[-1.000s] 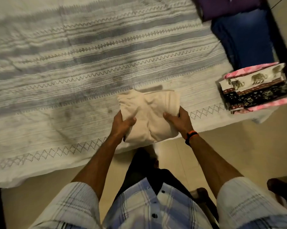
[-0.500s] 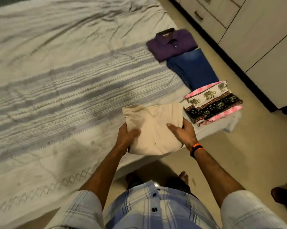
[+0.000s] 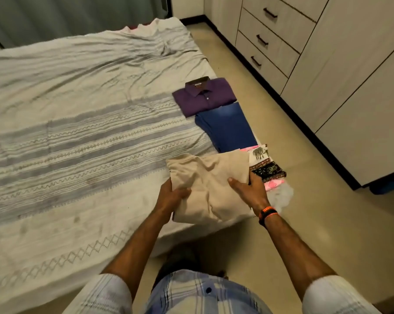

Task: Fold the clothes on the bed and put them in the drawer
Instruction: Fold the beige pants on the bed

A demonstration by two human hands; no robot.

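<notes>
Both hands are holding a folded beige garment [image 3: 210, 189] over the near right corner of the bed [image 3: 78, 123]. The left hand [image 3: 170, 197] is gripping its left edge, thumb lying on top. The right hand [image 3: 250, 189] is gripping its right edge, thumb on top and fingers tucked underneath. The garment is partly covering an elephant-print cloth [image 3: 267, 165] lying folded at the bed's edge. Beyond it, a blue garment [image 3: 226, 126] and a purple shirt [image 3: 205, 96] are lying folded in a row. The drawers [image 3: 268, 39] are standing shut across the floor [image 3: 305, 211].
</notes>
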